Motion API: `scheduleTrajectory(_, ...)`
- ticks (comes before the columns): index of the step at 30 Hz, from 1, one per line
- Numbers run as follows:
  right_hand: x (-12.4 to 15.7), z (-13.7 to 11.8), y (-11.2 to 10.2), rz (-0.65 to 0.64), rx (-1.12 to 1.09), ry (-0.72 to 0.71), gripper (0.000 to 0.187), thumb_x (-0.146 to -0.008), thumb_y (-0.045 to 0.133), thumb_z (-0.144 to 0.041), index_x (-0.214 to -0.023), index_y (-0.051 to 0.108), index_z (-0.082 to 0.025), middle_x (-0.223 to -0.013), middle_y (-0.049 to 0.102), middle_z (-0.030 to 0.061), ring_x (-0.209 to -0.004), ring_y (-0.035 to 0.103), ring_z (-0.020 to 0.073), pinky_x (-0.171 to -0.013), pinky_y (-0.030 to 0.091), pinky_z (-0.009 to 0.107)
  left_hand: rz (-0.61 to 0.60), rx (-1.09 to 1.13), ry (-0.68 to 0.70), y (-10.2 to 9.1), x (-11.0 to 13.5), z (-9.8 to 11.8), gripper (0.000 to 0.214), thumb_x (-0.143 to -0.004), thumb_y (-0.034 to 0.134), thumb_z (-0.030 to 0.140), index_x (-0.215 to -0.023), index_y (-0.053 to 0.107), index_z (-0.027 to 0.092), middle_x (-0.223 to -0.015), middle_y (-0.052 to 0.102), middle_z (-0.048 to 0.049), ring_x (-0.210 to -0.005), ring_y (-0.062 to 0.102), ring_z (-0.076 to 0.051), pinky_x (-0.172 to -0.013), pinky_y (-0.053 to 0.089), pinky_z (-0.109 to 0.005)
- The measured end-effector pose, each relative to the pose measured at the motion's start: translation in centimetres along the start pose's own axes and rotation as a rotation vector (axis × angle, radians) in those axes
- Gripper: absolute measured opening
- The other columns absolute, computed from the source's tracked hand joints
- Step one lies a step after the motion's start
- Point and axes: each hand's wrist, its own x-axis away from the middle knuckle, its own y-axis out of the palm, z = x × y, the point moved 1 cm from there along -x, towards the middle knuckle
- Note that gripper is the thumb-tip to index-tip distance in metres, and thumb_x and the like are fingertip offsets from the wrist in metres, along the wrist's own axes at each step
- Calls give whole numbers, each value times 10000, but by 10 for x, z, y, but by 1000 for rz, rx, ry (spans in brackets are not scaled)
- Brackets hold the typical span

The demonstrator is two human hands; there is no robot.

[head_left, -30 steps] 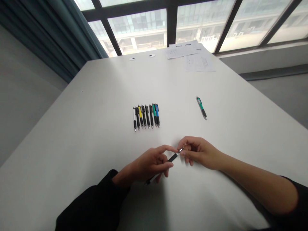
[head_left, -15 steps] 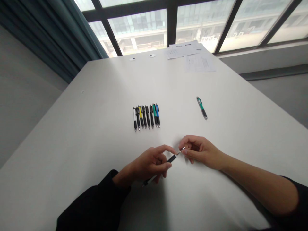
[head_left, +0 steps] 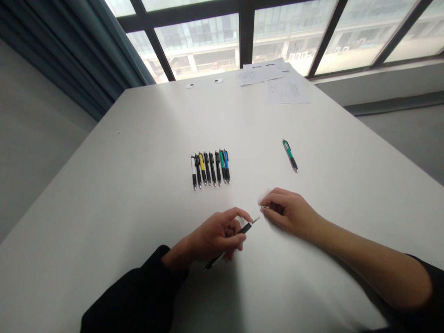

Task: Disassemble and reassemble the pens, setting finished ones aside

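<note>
My left hand (head_left: 218, 233) is closed around a black pen (head_left: 243, 228) just above the white table (head_left: 138, 152), its front end pointing up and right. My right hand (head_left: 289, 210) sits a little apart from that end, its fingers pinched on a small silvery piece, probably the pen's tip. A row of several pens (head_left: 210, 168) in white, black, yellow, green and blue lies side by side farther out on the table. A single green pen (head_left: 290, 156) lies alone to the right.
Sheets of paper (head_left: 277, 83) lie at the table's far edge by the window. Two small round discs (head_left: 204, 83) sit near that edge. A dark curtain (head_left: 79, 51) hangs at the far left.
My right hand has drawn away from the pen, up and to the right, taking the small silvery piece off its end. My left hand has stayed almost still.
</note>
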Motion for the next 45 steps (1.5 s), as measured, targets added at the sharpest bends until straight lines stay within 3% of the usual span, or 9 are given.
scheduleTrajectory(6, 1, 1, 1, -11, -22, 14, 187, -897, 671, -225, -1077, 709, -191, -944, 654, 64, -674, 609, 140, -642, 498, 298, -5, 4, -7, 0, 0, 1, 367, -921, 697, 334, -1220, 544, 187, -700, 636, 36, -425, 592, -85, -391, 441, -141)
scheduleTrajectory(9, 4, -3, -2, 14, -85, -61, 221, -932, 650, -257, -1143, 675, -195, -945, 617, 59, -650, 571, 126, -592, 478, 275, -11, -6, -7, -1, 0, -1, 353, -939, 675, 321, -1235, 532, 191, -710, 647, 29, -436, 601, -88, -403, 447, -144)
scheduleTrajectory(14, 8, -9, -4, -98, -150, -263, 170, -987, 609, -278, -1099, 693, -183, -878, 580, 43, -591, 494, 101, -536, 425, 249, -13, 11, 0, 0, 1, 0, 355, -935, 677, 331, -1233, 539, 196, -710, 635, 36, -441, 597, -87, -407, 457, -147)
scheduleTrajectory(19, 6, -9, -3, -89, -109, -313, 134, -1008, 557, -223, -1009, 683, -178, -827, 578, 33, -618, 514, 112, -570, 421, 249, 2, -8, -5, 1, 1, 3, 356, -924, 681, 309, -1231, 550, 187, -703, 630, 38, -434, 583, -76, -404, 457, -138)
scheduleTrajectory(28, -3, 2, -24, 0, -38, -266, 170, -1045, 478, -243, -944, 605, -191, -827, 576, 34, -741, 536, 160, -700, 438, 288, -5, -29, -3, 0, 2, 1, 340, -925, 660, 270, -1233, 537, 194, -699, 627, 39, -430, 586, -77, -395, 450, -133)
scheduleTrajectory(34, -8, 9, -38, -194, 66, -242, 197, -1054, 431, -252, -959, 593, -194, -921, 607, 61, -807, 564, 177, -762, 459, 295, 4, -23, -6, 0, 1, 1, 330, -925, 665, 259, -1226, 545, 193, -691, 618, 48, -423, 569, -66, -403, 459, -131)
scheduleTrajectory(37, -8, 11, -35, -221, 142, -223, 169, -1025, 457, -211, -991, 620, -185, -963, 630, 79, -805, 580, 182, -747, 463, 300, 2, -11, -3, 1, 1, 2, 334, -923, 671, 272, -1221, 543, 193, -688, 615, 50, -420, 570, -66, -402, 460, -130)
scheduleTrajectory(45, -8, 13, -30, -80, 108, -218, 198, -1042, 488, -246, -1021, 666, -163, -911, 666, 72, -814, 616, 166, -764, 479, 288, 0, -22, -18, 0, 2, 1, 325, -935, 659, 279, -1222, 525, 204, -713, 631, 41, -429, 590, -76, -396, 445, -132)
